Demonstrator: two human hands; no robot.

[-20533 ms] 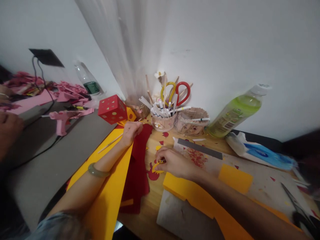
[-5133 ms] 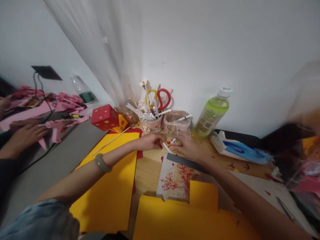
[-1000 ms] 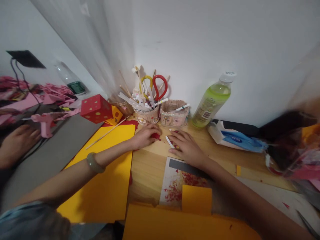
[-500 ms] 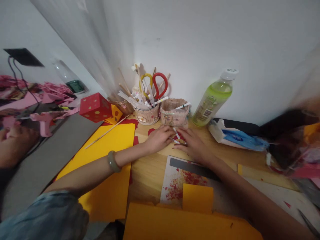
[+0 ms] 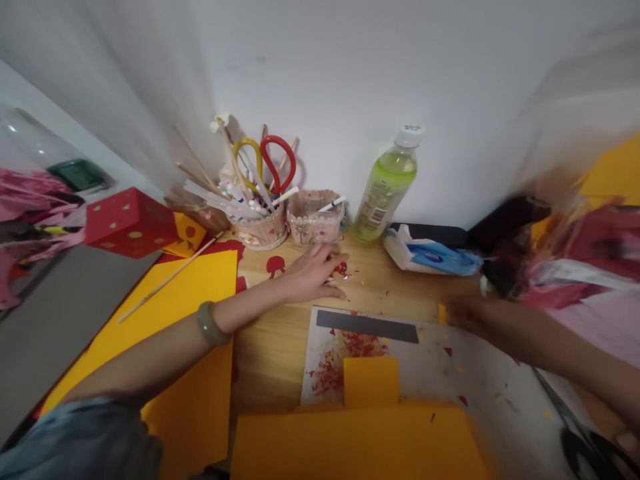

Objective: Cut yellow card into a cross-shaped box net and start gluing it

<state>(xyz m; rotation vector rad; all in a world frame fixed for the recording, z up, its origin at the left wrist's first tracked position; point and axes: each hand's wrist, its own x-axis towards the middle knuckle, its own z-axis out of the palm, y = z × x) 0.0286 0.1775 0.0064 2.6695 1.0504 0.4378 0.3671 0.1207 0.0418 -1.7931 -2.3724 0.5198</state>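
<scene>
My left hand (image 5: 313,273) lies low over the wooden table, a green bangle (image 5: 213,323) on its wrist. Its thumb and fingers are spread around small red and whitish paper scraps (image 5: 341,269), partly hidden by the fingers. Just left of it rests a round red paper cut-out (image 5: 275,265). My right hand (image 5: 463,311) is far to the right, smeared by motion and dark. Nearest to it is a small yellow paper strip (image 5: 443,313); whether the fingers touch it cannot be made out.
Behind my left hand stand a pen cup (image 5: 260,230) with scissors and markers, and a second basket (image 5: 315,227). A green drink bottle (image 5: 385,190) and a tissue pack (image 5: 435,257) stand right. Yellow sheets (image 5: 200,280), a grey strip (image 5: 367,327) and black scissors (image 5: 575,427) lie nearer.
My right hand has left the spot beside my left hand and swung right. My left hand stays by the scraps, its fingers further apart. The view has turned right.
</scene>
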